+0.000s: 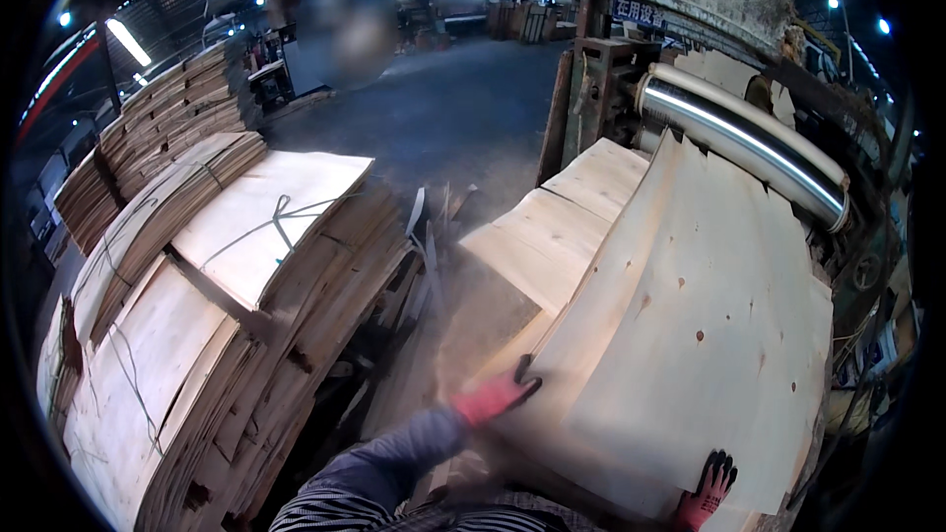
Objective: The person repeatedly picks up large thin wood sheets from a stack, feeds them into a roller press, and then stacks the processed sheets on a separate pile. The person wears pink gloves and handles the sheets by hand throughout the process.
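A wide, pale wood veneer sheet (690,335) with small brown knots slopes down toward me from a shiny metal roller (749,143). Other veneer sheets (562,227) lie under it and along its left side. At the left edge of the sheets is my left hand (496,395), in a red glove with black fingertips, its thumb and forefinger apart. My right hand (707,495), gloved the same way, lies with fingers stretched out on the near right edge of the top sheet.
To the left stand tall stacks of veneer (296,286), some tied with dark cord (284,217). A rusty machine frame (591,89) holds the rollers at the far right. Thin wood scraps (419,227) lie between stack and machine. Dark workshop floor (443,89) stretches behind.
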Motion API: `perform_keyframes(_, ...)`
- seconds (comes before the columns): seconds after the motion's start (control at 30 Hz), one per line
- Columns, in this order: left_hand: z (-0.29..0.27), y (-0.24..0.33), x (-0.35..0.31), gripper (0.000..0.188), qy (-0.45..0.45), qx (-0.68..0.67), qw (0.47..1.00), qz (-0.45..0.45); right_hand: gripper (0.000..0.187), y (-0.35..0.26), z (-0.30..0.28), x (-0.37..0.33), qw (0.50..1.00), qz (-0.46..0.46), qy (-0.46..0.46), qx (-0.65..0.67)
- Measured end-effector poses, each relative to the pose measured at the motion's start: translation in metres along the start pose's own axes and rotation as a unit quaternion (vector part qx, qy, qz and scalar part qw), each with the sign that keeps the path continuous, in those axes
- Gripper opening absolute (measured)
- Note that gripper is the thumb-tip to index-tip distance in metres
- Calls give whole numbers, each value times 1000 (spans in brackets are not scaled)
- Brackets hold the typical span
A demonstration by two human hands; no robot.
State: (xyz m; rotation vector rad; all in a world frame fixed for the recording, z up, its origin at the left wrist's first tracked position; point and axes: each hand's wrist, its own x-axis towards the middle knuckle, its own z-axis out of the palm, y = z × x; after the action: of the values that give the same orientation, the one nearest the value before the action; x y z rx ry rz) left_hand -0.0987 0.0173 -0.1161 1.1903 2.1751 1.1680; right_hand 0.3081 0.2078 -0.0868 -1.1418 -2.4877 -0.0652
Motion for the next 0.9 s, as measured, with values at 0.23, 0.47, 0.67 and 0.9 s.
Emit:
perform_keyframes(0.23, 21, -2, -7, 45, 127, 64, 989, -48, 81, -11, -11, 4, 1000, -14, -13, -15)
perform_keyframes(0.47, 20, -15, -6, 45, 123, 25, 990, -68, 80, -18, -15, 8, 999, 12, -34, -19)
perform_keyframes(0.67, 11, -5, -9, 43, 120, -3, 990, -76, 82, -15, -11, 5, 1000, 1, -5, -6)
perform_keyframes(0.9, 21, -24, -3, 43, 139, -40, 987, -64, 82, -13, -7, 2, 1000, -3, 2, -21)
